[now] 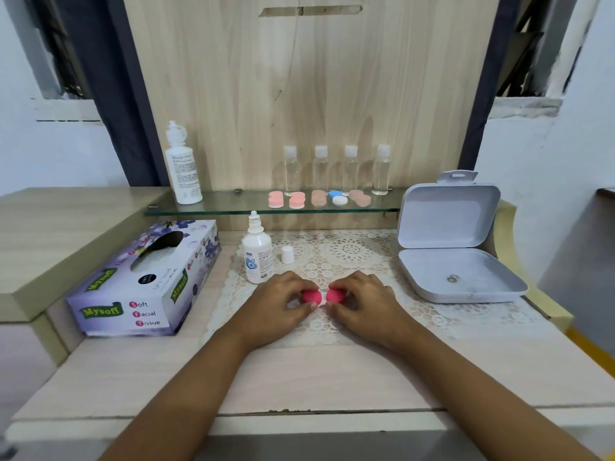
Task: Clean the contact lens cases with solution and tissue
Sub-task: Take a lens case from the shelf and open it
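Note:
A contact lens case with two bright pink caps (322, 296) lies on the lace mat (349, 257) in front of me. My left hand (283, 302) grips its left cap and my right hand (361, 301) grips its right cap. A small solution bottle (256, 257) stands uncapped just behind my left hand, its white cap (287, 254) beside it. The purple tissue box (146, 281) lies at the left. Several more lens cases (316, 198), pale pink and one blue and white, sit on the glass shelf (213, 207).
A large white solution bottle (183, 168) stands at the shelf's left end. Several clear small bottles (336, 169) line the back of the shelf. An open white plastic box (456, 251) sits at the right on the table. The wooden panel rises behind.

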Tool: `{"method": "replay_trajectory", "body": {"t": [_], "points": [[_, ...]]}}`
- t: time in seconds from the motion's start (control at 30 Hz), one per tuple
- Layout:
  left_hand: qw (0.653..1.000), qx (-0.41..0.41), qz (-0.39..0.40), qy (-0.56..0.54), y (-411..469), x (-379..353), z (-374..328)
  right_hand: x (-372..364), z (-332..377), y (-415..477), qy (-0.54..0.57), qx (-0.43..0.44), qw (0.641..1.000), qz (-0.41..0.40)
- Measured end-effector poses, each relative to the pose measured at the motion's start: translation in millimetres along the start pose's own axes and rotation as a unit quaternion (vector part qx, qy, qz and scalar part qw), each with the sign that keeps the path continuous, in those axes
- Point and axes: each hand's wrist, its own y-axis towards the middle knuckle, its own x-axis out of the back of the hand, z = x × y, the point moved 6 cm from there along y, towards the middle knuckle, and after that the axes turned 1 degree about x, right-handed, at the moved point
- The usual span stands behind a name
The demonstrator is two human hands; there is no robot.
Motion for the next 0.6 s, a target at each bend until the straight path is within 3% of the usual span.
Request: {"method": "replay_trajectory", "body": {"t": [0.23,0.6], "points": [[0.998,0.016,0.032,0.042,1.6,-4.3,1.1,-2.9,3.2,0.3,0.017,0.033,0.999,0.006],[0.999,0.031,-0.028,0.015,1.8,0.9,0.9,-2.7,7.0,-1.2,0.022,0.059,0.998,-0.015]]}}
